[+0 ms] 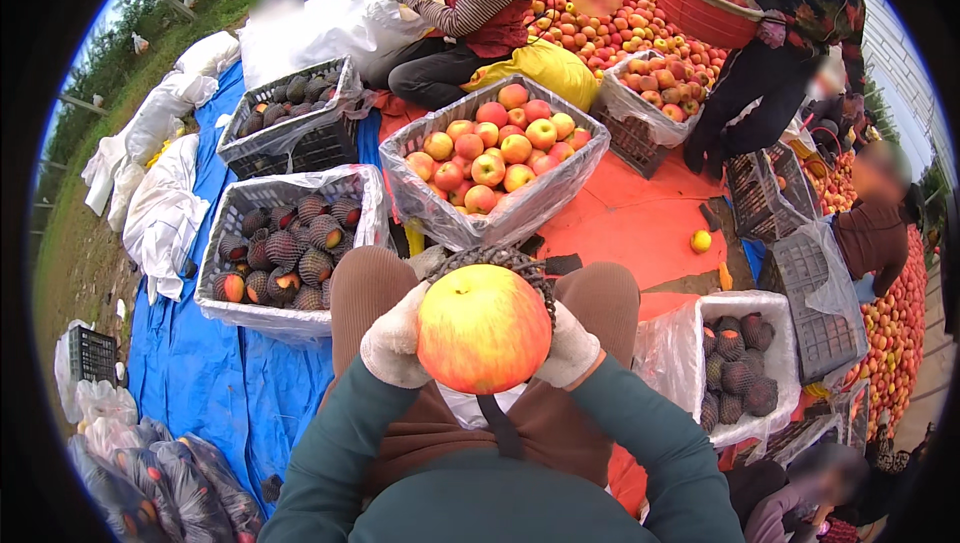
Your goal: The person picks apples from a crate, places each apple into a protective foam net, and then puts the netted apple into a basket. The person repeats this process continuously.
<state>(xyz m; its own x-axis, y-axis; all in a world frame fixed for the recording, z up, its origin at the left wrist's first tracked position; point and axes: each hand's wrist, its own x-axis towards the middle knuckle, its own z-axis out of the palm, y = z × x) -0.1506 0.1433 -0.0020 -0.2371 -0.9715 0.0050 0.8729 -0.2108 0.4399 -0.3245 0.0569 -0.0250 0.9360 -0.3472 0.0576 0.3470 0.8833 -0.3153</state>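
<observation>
A large red-and-yellow apple [484, 329] is held up close in front of my lap, between my two hands. My left hand [396, 345], in a whitish knitted glove, closes on its left side. On the opposite side my right hand [568, 348], gloved the same, is closed on it too. Black foam netting [505, 259] shows behind the apple's top and right edge; how far it wraps around the fruit is hidden. The fingertips of both hands are out of sight behind the apple.
Ahead stands a lined crate [440, 230] of bare apples. Lined crates of black-netted apples stand at left [374, 198] and right [787, 343]. Blue [285, 383] and red-orange [640, 213] sheets cover the ground. Bagged apples [150, 483] lie lower left. Other people work around apple heaps.
</observation>
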